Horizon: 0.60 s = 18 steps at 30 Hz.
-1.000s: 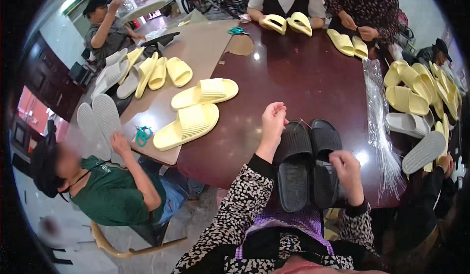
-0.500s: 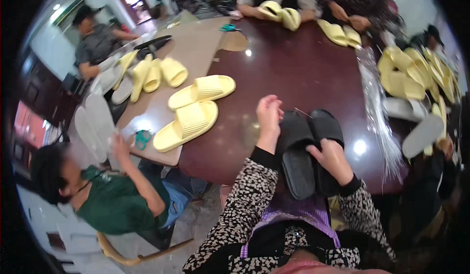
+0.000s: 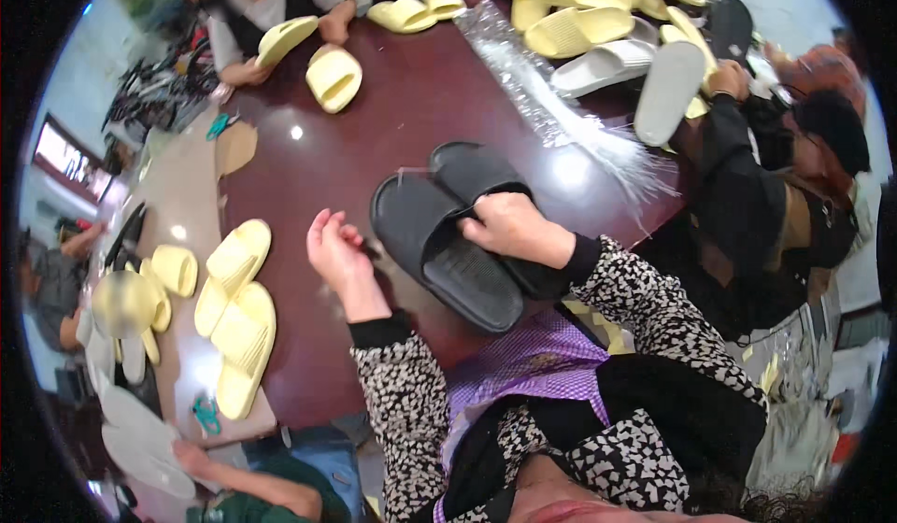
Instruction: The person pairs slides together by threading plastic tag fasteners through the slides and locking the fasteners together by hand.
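A pair of black slide slippers (image 3: pixel 472 285) lies side by side at the near edge of the dark red table, toes pointing away from me. My right hand (image 3: pixel 514 229) grips them where the two meet, thumb over the inner edge of the left slipper's strap. A thin pale strand (image 3: pixel 411 170) sticks up at the toe of the left slipper. Just left of the pair, my left hand (image 3: pixel 336 252) hovers palm up, its fingers loosely bent and apart, holding nothing. Further left lies a pair of yellow slides (image 3: pixel 248 346).
A bundle of clear plastic strands (image 3: pixel 598 149) lies at the table's right side, beside a heap of yellow slides (image 3: pixel 579 28) and a grey slide (image 3: pixel 670 93). Teal scissors (image 3: pixel 206 416) rest at lower left. Co-workers sit around the table.
My view has turned to the right, so the table appears rotated. My right hand stays on the black slippers and my left hand remains beside them. The person opposite has separated two yellow slides.
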Motion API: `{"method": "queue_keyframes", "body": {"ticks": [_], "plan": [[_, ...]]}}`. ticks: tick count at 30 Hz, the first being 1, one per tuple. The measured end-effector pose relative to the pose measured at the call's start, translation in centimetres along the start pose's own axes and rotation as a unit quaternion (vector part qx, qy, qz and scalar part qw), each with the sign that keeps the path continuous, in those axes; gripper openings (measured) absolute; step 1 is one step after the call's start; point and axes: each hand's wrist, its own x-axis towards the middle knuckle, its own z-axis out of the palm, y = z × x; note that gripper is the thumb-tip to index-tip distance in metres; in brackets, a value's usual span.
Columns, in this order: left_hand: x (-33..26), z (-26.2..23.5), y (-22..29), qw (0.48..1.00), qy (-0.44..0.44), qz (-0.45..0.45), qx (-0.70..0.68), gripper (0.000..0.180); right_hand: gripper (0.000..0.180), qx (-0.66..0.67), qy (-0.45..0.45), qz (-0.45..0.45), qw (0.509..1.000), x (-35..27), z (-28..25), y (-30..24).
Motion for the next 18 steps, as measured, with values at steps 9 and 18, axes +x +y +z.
{"method": "queue_keyframes", "body": {"ticks": [9, 18], "plan": [[0.4, -1.5, -0.1, 1.0, -0.009, 0.006, 0.021, 0.023, 0.023, -0.459, -0.06, -0.141, 0.875, 8.4, -14.7, 8.7], [1.0, 0.8, -1.2, 0.998, -0.054, -0.032, 0.03, 0.027, 0.027, -0.48, 0.108, 0.108, 0.864, 13.0, -32.7, 23.6]]}}
